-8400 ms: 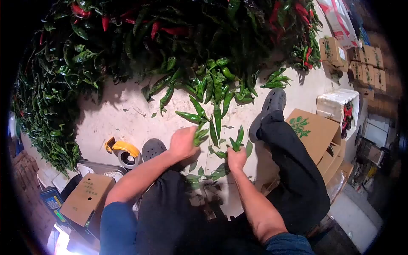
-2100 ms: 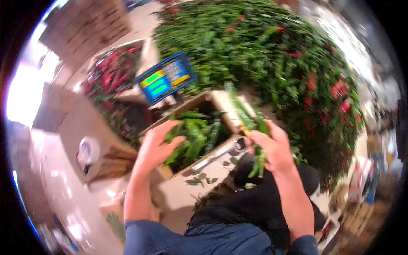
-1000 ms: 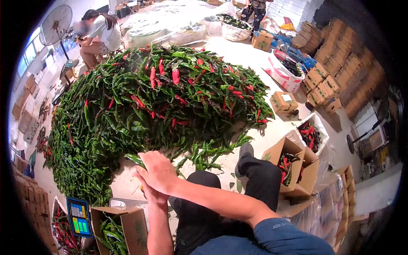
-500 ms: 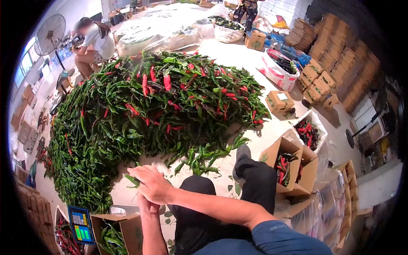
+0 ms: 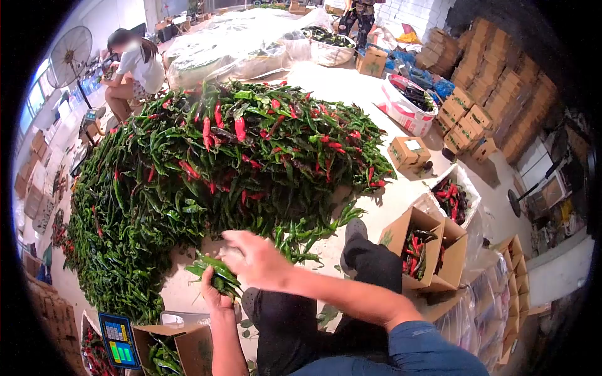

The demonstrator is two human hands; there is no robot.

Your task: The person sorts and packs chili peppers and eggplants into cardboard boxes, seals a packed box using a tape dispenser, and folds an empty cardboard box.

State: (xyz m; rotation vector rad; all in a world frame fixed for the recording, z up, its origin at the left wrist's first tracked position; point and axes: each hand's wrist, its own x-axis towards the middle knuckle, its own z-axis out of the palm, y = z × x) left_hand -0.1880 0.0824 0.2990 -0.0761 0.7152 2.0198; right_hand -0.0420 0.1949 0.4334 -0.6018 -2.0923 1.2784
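A bunch of green chili peppers (image 5: 219,276) rests in my left hand (image 5: 216,296), whose fingers are closed round it from below. My right hand (image 5: 256,262) hovers just to the right of the bunch, its fingers blurred by motion, so I cannot see whether they hold anything. In front of both hands rises a large heap of green and red chili peppers (image 5: 207,182). A few loose green peppers (image 5: 301,235) lie on the floor at its near edge.
At lower left stand a scale display (image 5: 119,340) and a cardboard box (image 5: 194,351) of green peppers. Boxes with red peppers (image 5: 414,250) stand right of my legs. Another person (image 5: 139,69) crouches behind the heap, near a fan (image 5: 70,56).
My right hand has moved off my left hand, to the right and slightly down. The bunch of green peppers in my left hand now shows much more.
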